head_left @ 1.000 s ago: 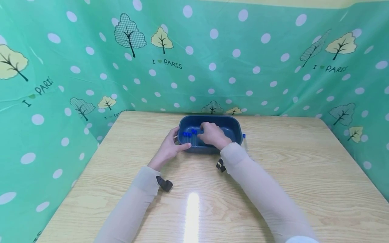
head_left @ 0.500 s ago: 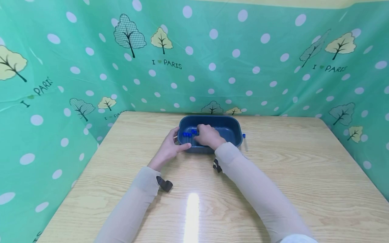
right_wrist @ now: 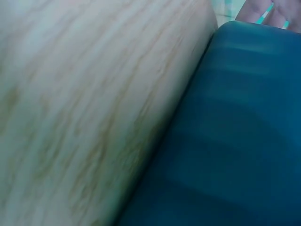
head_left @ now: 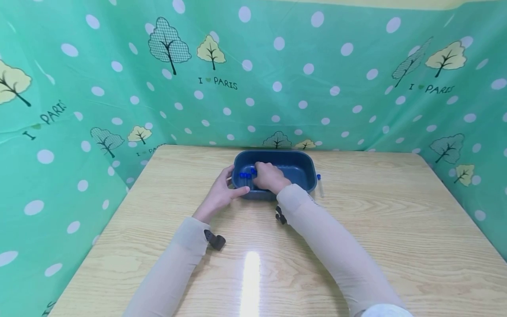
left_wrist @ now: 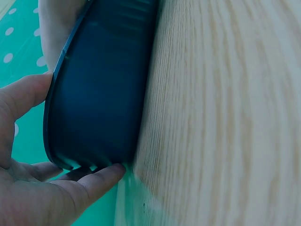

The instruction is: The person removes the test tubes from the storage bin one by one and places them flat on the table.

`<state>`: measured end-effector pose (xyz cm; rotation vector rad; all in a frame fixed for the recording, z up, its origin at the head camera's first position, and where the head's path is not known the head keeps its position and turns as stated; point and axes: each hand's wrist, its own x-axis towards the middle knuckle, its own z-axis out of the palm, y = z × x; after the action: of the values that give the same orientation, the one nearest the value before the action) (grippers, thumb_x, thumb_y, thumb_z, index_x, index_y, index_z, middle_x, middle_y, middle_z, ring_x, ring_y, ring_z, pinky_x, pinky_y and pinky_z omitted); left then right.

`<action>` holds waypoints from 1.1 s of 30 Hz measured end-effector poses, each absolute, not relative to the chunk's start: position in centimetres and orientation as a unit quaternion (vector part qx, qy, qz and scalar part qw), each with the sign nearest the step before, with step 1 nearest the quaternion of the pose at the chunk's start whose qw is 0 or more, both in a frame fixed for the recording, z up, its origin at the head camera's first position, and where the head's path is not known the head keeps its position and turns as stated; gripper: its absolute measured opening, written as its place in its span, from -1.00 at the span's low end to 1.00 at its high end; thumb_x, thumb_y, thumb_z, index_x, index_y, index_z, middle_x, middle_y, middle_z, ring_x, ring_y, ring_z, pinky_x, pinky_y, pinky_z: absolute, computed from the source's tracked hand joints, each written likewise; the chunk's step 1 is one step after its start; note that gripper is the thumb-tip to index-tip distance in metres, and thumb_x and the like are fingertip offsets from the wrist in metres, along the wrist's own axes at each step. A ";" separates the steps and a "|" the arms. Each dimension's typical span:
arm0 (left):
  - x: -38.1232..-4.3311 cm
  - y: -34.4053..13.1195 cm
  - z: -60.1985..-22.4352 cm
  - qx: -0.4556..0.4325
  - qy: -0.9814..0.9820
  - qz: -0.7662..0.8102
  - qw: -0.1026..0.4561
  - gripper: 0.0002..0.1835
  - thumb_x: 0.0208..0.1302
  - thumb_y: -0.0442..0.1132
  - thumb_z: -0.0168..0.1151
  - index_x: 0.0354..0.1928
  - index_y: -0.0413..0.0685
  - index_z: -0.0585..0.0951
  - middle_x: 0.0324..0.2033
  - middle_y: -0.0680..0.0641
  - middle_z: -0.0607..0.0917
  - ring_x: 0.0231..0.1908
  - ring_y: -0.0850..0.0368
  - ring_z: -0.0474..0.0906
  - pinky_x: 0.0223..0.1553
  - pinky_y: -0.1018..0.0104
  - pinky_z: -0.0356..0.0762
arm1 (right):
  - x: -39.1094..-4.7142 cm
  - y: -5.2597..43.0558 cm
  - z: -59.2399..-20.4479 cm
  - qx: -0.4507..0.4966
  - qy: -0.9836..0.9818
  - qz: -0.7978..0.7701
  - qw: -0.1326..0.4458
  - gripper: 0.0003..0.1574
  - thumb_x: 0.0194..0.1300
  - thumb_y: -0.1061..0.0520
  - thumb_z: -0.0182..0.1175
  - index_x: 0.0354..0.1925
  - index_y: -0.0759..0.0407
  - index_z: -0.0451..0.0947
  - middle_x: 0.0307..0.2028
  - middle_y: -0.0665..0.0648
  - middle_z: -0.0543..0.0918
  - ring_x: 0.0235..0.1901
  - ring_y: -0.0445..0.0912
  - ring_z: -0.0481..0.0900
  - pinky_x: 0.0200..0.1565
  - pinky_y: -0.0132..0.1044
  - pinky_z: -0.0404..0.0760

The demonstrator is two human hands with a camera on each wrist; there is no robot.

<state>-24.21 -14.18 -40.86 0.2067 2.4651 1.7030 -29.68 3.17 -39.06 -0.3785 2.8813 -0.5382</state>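
A dark blue plastic bin (head_left: 301, 192) sits on the table. My left hand (head_left: 220, 190) holds its left end, thumb on the front rim and the other fingers around the end wall; in the left wrist view the thumb and fingers (left_wrist: 101, 181) span the corner of the bin (left_wrist: 101, 89). Inside at the left lie several clear tubes with blue caps (head_left: 245, 175). My right hand (head_left: 270, 177) reaches down into the bin beside those caps, its knuckles bent. The fingertips are hidden, and I cannot tell whether they hold a tube.
Outside the bin, close to its right end, another blue-capped clear tube (head_left: 321, 188) lies on the wooden table (head_left: 380, 220). A green curtain with trees and white dots (head_left: 253, 88) hangs behind the table and along its sides.
My right hand has moved left and lower inside the bin, up to the blue caps. The tube outside has come into fuller view as the arm shifted. The left hand stays put.
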 end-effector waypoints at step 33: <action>-24.1 -14.0 -40.9 0.060 0.823 0.562 0.060 0.00 0.07 -0.12 0.45 0.46 -0.07 0.06 0.37 -0.23 0.23 0.33 -0.24 0.18 0.29 -0.08 0.22 | -29.9 3.4 -39.1 -0.115 0.973 -0.167 0.106 -0.35 0.26 0.18 0.15 0.31 0.14 0.32 0.17 0.20 0.51 0.09 0.05 0.50 0.13 0.05 0.47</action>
<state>-24.10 -13.98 -40.91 0.1818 2.4912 1.7009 -29.92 3.37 -39.11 -0.3374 2.8669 -0.4915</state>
